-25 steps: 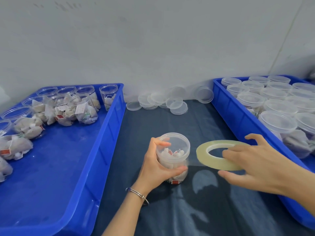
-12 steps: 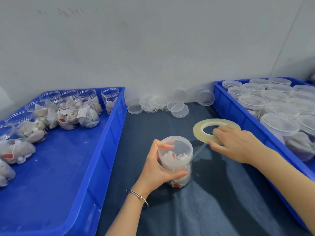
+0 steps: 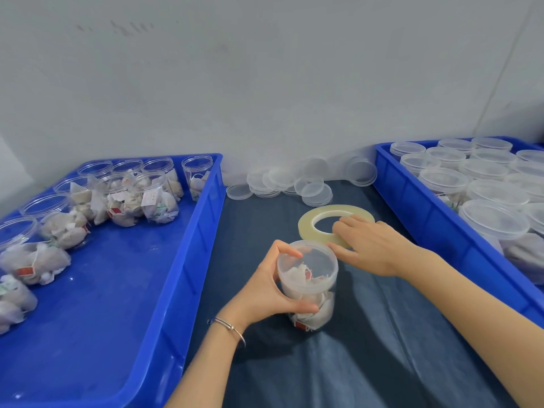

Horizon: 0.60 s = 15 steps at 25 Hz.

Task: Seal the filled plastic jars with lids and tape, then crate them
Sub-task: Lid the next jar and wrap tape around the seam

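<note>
A clear plastic jar [image 3: 310, 285] filled with tea bags stands on the dark cloth with its lid on. My left hand [image 3: 269, 287] grips its left side, thumb low and fingers at the lid's rim. My right hand [image 3: 368, 245] holds a roll of clear tape [image 3: 316, 216] tilted just behind the jar, fingers through its hole and touching the lid's far edge. Loose clear lids [image 3: 282, 184] lie piled by the wall.
A blue crate [image 3: 188, 260] on the left holds several open filled jars [image 3: 138, 198]. Another blue crate [image 3: 418, 201] on the right holds several lidded jars [image 3: 482, 195]. A grey wall closes off the back.
My right hand has carried the tape roll from the jar's right side up and around to behind the jar, close against its lid. My left hand still holds the jar.
</note>
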Available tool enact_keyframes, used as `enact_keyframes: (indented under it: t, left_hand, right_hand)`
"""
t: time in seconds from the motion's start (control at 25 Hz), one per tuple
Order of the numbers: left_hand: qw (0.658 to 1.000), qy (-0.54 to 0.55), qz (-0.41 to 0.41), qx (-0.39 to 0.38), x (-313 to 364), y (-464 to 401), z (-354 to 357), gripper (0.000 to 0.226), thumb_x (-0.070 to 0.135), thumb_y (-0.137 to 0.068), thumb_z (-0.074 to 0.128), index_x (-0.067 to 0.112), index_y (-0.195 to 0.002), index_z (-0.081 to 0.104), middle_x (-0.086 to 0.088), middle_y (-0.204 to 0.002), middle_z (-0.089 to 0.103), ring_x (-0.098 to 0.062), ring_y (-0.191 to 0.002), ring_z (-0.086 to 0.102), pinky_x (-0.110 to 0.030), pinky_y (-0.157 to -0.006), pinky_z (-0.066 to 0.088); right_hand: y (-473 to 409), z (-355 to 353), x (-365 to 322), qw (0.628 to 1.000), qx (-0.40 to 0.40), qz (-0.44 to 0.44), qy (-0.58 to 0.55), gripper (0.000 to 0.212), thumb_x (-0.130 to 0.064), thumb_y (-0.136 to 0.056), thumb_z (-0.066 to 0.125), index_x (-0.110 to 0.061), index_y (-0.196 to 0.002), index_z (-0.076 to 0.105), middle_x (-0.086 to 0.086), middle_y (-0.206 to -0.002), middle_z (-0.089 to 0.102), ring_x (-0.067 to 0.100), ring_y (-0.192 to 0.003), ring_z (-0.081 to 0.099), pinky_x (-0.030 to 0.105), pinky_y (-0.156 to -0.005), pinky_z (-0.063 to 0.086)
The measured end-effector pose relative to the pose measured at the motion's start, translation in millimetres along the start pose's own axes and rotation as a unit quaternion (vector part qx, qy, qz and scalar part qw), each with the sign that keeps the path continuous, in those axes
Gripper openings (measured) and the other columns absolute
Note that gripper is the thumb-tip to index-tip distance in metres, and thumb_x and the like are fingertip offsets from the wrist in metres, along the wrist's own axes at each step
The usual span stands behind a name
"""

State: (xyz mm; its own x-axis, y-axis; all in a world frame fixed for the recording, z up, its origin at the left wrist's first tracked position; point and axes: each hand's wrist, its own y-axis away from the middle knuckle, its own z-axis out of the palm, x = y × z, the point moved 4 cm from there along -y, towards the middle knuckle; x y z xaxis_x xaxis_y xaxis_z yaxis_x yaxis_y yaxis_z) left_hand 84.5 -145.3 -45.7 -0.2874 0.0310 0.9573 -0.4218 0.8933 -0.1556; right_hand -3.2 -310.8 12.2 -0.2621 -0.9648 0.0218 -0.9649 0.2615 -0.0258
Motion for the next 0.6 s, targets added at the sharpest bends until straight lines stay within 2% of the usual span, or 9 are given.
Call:
enact_keyframes:
  t: [0.08,0.16,0.2,0.28,0.36,0.48,0.56,0.6]
  left_hand:
    - [0.997,-0.051,-0.025,-0.054,11.5,-0.7,-4.6,0.069,0.005,-0.061,0.089,0.034,-0.104,0.044,0.015,-0.119,0.054,0.005,-0.104,0.055,-0.015,-0.085,0.046]
    - [0.989,-0.134,-0.033,-0.058,26.3,-0.8,-9.3,0.069,0.012,-0.062,0.089,0.040,-0.108,0.046,0.016,-0.128,0.038,0.013,-0.110,0.045,-0.013,-0.089,0.045]
    - [0.981,-0.183,-0.037,-0.045,33.6,0.2,-12.8,0.068,0.015,-0.062,0.088,0.042,-0.110,0.049,0.016,-0.127,0.033,0.012,-0.113,0.041,-0.016,-0.091,0.044]
    - [0.958,-0.281,-0.054,-0.031,46.4,3.3,-13.8,0.063,0.020,-0.067,0.084,0.043,-0.114,0.048,0.013,-0.124,0.033,-0.004,-0.112,0.043,-0.024,-0.092,0.044]
    - [0.925,-0.365,-0.101,-0.023,54.2,5.5,-0.7,0.063,0.038,-0.070,0.078,0.040,-0.117,0.036,0.008,-0.122,0.034,-0.015,-0.108,0.041,-0.035,-0.091,0.045]
    - [0.874,-0.452,-0.164,0.066,54.5,0.6,31.6,0.085,0.074,-0.066,0.062,0.026,-0.126,0.025,0.001,-0.121,0.031,-0.021,-0.113,0.033,-0.040,-0.090,0.044]
    - [0.835,-0.516,-0.141,0.132,56.1,-2.1,40.1,0.078,0.073,-0.076,0.053,0.022,-0.130,0.028,0.001,-0.125,0.035,-0.021,-0.117,0.035,-0.037,-0.087,0.041]
    - [0.836,-0.515,-0.114,0.149,56.1,-3.9,37.4,0.072,0.069,-0.079,0.053,0.023,-0.130,0.031,0.003,-0.127,0.037,-0.020,-0.118,0.035,-0.035,-0.087,0.040]
  right_hand:
    - [3.4,-0.4,-0.1,0.999,-0.033,-0.002,-0.038,0.036,-0.049,-0.097,0.026,-0.018,-0.084,0.040,-0.009,-0.083,0.036,0.016,-0.084,0.037,0.032,-0.071,0.030]
    - [6.0,-1.7,2.6,0.997,-0.051,-0.003,-0.061,0.033,-0.040,-0.098,0.028,-0.012,-0.088,0.044,-0.003,-0.089,0.042,0.018,-0.090,0.039,0.034,-0.072,0.030]
    - [7.4,-1.9,4.2,0.996,-0.062,-0.005,-0.069,0.031,-0.035,-0.098,0.029,-0.010,-0.091,0.046,0.001,-0.093,0.044,0.019,-0.093,0.039,0.034,-0.074,0.031]
    - [11.7,-3.3,6.4,0.991,-0.094,-0.006,-0.098,0.029,-0.033,-0.099,0.031,-0.009,-0.097,0.048,0.002,-0.098,0.045,0.018,-0.096,0.038,0.037,-0.079,0.034]
    - [16.8,-7.3,6.5,0.987,-0.107,-0.017,-0.115,0.028,-0.040,-0.100,0.033,-0.017,-0.102,0.050,-0.005,-0.100,0.045,0.011,-0.097,0.037,0.039,-0.085,0.036]
    - [25.1,-13.7,2.9,0.993,-0.078,-0.050,-0.069,0.030,-0.053,-0.096,0.033,-0.030,-0.105,0.050,-0.016,-0.097,0.046,0.005,-0.097,0.037,0.036,-0.083,0.035]
    - [31.9,-18.9,2.2,0.997,-0.030,-0.069,0.006,0.037,-0.060,-0.091,0.027,-0.032,-0.100,0.048,-0.016,-0.089,0.047,0.006,-0.091,0.037,0.032,-0.078,0.037]
    - [35.0,-22.7,3.2,0.995,-0.008,-0.080,0.054,0.041,-0.063,-0.089,0.022,-0.032,-0.096,0.046,-0.016,-0.084,0.046,0.006,-0.087,0.037,0.031,-0.075,0.039]
